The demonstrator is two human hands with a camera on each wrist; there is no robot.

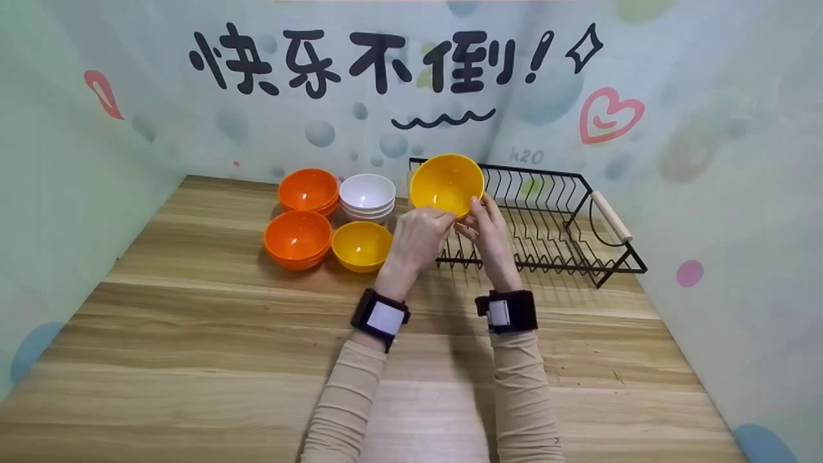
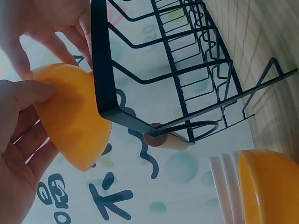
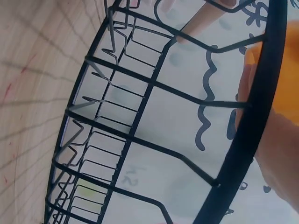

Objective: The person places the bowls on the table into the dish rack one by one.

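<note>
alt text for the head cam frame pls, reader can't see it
Both hands, left hand and right hand, hold a yellow bowl tilted above the left end of a black wire dish rack on a wooden table. Left of it sit orange bowls, white bowls and another yellow one.

Large black hand-drawn Chinese characters [image 1: 363,61] reading "快乐不倒!" run across the back wall [image 1: 193,128], well above and beyond both hands. Lower on the same wall, faint grey lettering [image 1: 527,155] that looks like "h20" stands just past the right hand [image 1: 488,226]. The wrist views show only unreadable fragments of black strokes.
</note>
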